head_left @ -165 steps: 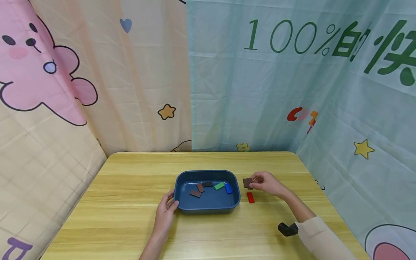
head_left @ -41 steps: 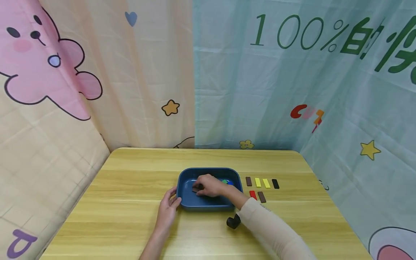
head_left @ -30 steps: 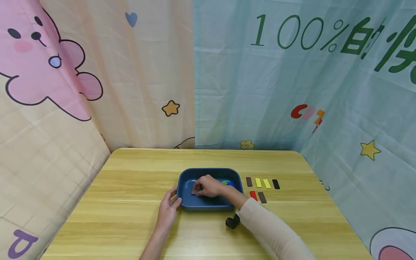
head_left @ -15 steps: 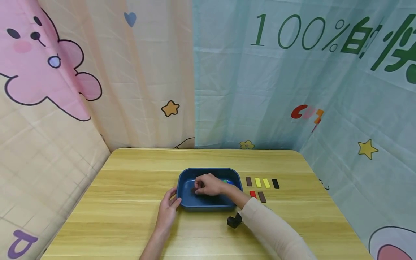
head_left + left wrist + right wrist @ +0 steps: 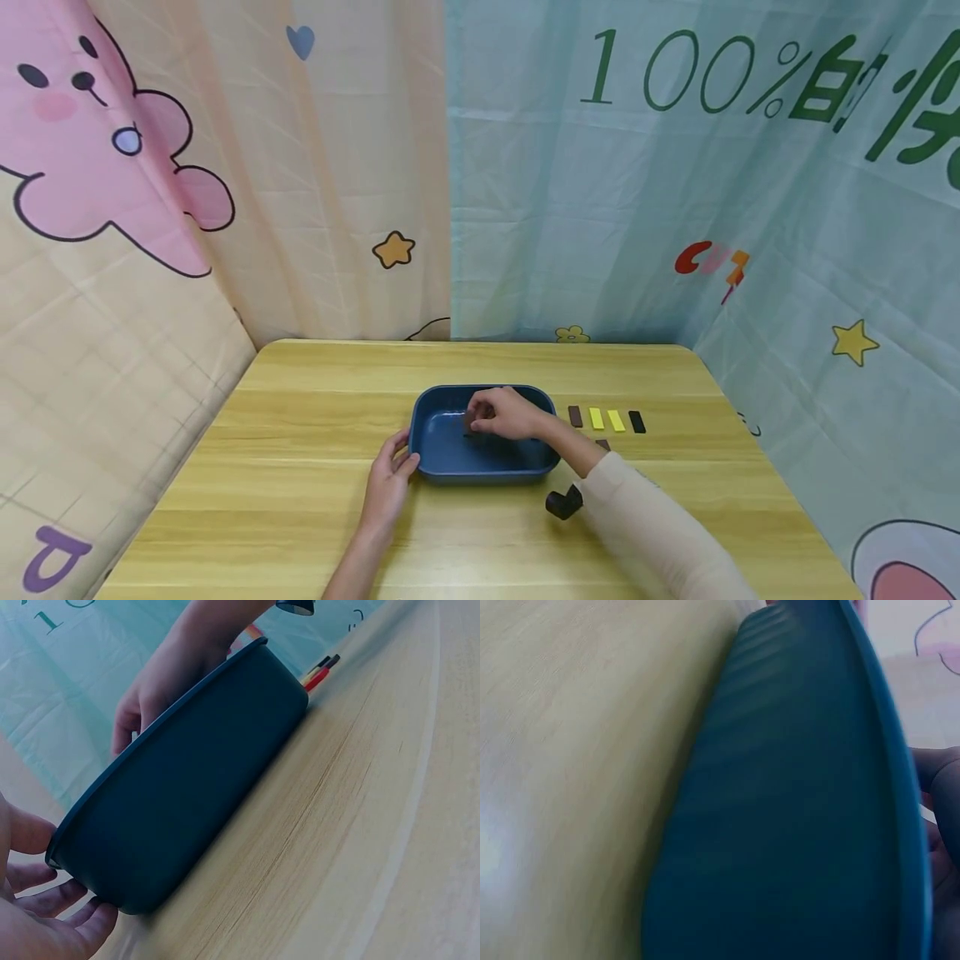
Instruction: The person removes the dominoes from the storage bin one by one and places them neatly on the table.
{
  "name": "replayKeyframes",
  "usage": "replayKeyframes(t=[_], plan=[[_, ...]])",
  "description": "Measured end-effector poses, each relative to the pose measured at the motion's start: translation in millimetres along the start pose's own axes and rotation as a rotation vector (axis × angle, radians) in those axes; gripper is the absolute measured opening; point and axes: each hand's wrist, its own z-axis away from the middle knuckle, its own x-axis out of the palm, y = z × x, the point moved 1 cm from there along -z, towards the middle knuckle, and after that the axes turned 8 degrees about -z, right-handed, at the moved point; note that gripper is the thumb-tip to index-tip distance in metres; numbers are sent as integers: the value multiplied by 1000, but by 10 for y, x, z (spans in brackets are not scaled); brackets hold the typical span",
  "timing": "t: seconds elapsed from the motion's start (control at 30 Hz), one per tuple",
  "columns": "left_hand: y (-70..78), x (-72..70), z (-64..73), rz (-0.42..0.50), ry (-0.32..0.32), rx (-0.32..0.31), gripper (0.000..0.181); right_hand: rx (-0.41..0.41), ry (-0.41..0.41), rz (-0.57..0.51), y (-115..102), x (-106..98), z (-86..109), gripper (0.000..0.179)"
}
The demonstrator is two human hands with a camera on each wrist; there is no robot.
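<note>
Pinching a brown tile [image 5: 468, 422] at the fingertips, right hand [image 5: 510, 414] low inside the blue bin [image 5: 487, 480]; grip narrow. Tile sits left of the palm. Row on the table [image 5: 247, 517] lies the opposite way, past the bin's right wall: dark brown tile [image 5: 575, 417], yellow pair [image 5: 596, 418], black tile [image 5: 637, 422], long axes pointing roughly away from the person. Right hand nearer to that row; left hand [image 5: 386, 482] grips the bin's far-off left end, thumb at the rim, fingers against the outside.

Hard to make out: pinched tile's long axis, mostly behind the fingers. Bin floor beneath the right hand hidden. Forearm cuts off a nearer brown tile [image 5: 603, 445]; red tile [image 5: 318, 679] shows only in the left wrist view. Right wrist view: mostly bin wall, fingertips out of sight.
</note>
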Motion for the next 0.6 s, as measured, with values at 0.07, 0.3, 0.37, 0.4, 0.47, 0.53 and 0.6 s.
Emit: replayKeyframes(t=[0.07,0.3,0.37,0.4,0.47,0.53,0.6], plan=[[3,-1,-6,-1,0,2,47,-3,7,9,-1,-51,41,8],[21,-10,-1,-1,0,15,48,37,43,-18,62,-178,204,9],[21,-7,1,0,-2,15,48,50,53,-36,80,-214,250,8],[22,-6,2,-1,-1,16,48,55,60,-41,86,-235,272,8],[18,-3,0,-4,-1,14,48,56,68,-40,108,-271,311,8],[15,-4,0,-3,-2,15,48,50,84,-31,134,-305,352,8],[11,-6,-1,-2,-2,15,48,46,98,-28,157,-334,394,8]])
